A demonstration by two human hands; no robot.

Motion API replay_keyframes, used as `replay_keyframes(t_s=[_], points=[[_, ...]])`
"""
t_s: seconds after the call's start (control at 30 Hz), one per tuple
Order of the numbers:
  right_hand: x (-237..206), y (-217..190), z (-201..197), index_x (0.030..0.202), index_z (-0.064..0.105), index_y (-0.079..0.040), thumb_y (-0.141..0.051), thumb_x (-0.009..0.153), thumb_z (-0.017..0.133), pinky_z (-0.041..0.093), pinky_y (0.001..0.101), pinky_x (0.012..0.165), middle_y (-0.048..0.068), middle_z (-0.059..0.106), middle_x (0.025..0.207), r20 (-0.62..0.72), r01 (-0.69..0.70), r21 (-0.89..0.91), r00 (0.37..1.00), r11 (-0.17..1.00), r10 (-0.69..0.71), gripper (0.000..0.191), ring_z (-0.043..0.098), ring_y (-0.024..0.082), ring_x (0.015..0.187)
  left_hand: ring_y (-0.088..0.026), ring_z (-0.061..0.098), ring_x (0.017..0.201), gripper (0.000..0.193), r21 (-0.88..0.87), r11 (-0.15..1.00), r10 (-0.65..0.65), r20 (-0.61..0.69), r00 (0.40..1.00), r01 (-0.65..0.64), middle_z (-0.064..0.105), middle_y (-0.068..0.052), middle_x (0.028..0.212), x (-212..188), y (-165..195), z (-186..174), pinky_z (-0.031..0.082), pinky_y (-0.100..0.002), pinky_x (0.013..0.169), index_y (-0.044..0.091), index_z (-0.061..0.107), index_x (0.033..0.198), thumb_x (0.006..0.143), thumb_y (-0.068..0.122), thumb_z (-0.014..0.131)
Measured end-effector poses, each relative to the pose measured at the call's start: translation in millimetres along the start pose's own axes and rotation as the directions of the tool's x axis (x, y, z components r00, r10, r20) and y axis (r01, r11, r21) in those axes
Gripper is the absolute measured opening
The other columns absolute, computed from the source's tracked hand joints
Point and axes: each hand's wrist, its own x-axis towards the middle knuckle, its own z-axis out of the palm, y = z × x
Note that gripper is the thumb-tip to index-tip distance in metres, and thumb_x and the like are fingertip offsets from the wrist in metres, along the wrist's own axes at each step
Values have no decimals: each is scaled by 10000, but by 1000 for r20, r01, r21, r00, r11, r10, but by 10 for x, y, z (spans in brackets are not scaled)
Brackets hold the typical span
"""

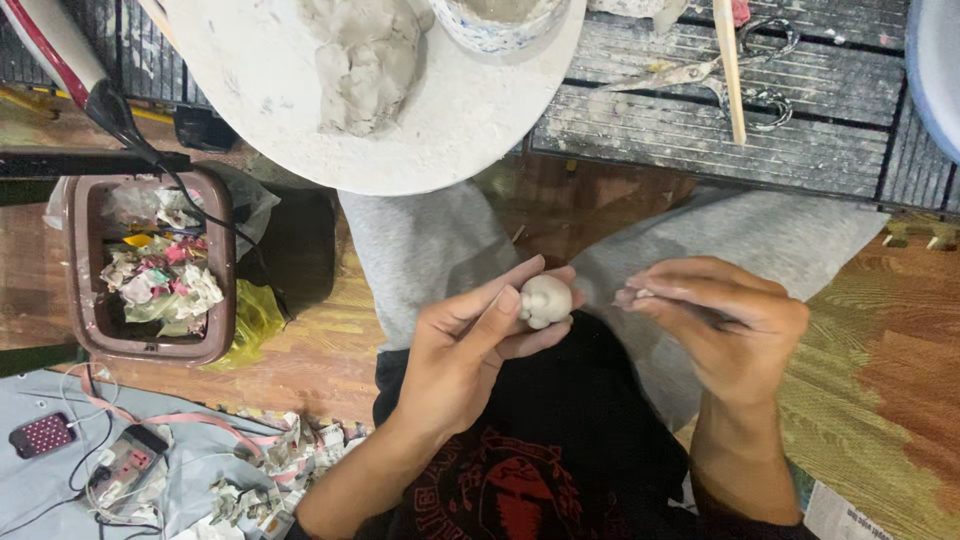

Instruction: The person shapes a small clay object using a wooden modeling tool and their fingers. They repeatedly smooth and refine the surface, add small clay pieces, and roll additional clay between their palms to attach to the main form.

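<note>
Lower left of frame: small red gadget with dot grid and a second device with wires on a grey sheet, scraps of crumpled paper beside them. Above that, mid-left: brown waste bin full of crumpled wrappers, black cable running over it. Top centre: round white board smeared with clay, grey clay lump on it, and a blue-patterned cup at its upper edge (only partly in frame). Centre: left hand closed on a small pale clay figure, thumb and fingers pinching it from both sides; figure sits just above the lap, between the grey-trousered knees. Just right of it: right hand, fingers drawn narrow, tips pinched together on a tiny bit of clay, close to the figure but not touching it. Top right: slatted dark tabletop with scissors and a wooden stick lying across them. Far right: woven mat on the floor.
</note>
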Motion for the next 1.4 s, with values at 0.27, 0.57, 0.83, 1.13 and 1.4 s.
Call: replay_keyframes(t_s=[0.27, 0.57, 0.83, 1.13, 1.4], points=[[-72, 121, 64, 1069, 714, 63, 45, 972, 676, 659, 344, 700, 212, 741, 983, -57, -85, 134, 994, 987, 94, 105, 783, 264, 815, -442, 675, 1207, 310, -100, 994, -57, -13, 998, 55, 657, -303, 1320, 50, -108, -81, 615, -539, 1012, -50, 618, 1328, 1058, 97, 577], [-57, 84, 13, 1000, 733, 24, 74, 870, 796, 658, 328, 716, 211, 728, 1006, -35, 81, 174, 996, 981, -76, 153, 793, 238, 841, -396, 646, 1258, 280, -301, 938, -181, -7, 983, 171, 652, -270, 1331, 84, -107, -64, 541, -492, 1113, -24, 630, 1270, 1052, 147, 593], [10, 7, 24, 1046, 722, 3, 36, 891, 815, 671, 320, 722, 189, 748, 994, -35, 194, 112, 981, 975, -191, 184, 798, 239, 849, -376, 648, 1256, 288, -287, 936, -207, 16, 978, 203, 641, -257, 1358, 67, -119, -65, 531, -487, 1119, -15, 612, 1259, 1062, 194, 592], [-51, 130, 52, 1080, 731, 14, -14, 989, 712, 667, 308, 675, 183, 767, 986, -64, 84, 136, 995, 987, -76, 97, 805, 204, 795, -385, 669, 1232, 349, -273, 934, -240, -4, 971, 230, 633, -296, 1347, 86, -118, -52, 580, -478, 1062, -57, 562, 1256, 1080, 244, 554], [-22, 88, 11, 1080, 735, -24, -25, 892, 828, 647, 285, 675, 180, 746, 1031, -23, 216, 119, 976, 969, -214, 210, 795, 213, 837, -397, 659, 1213, 480, -201, 963, -201, -86, 976, 181, 644, -295, 1321, 79, -88, 12, 578, -462, 1042, -73, 504, 1438, 1064, 228, 530]])
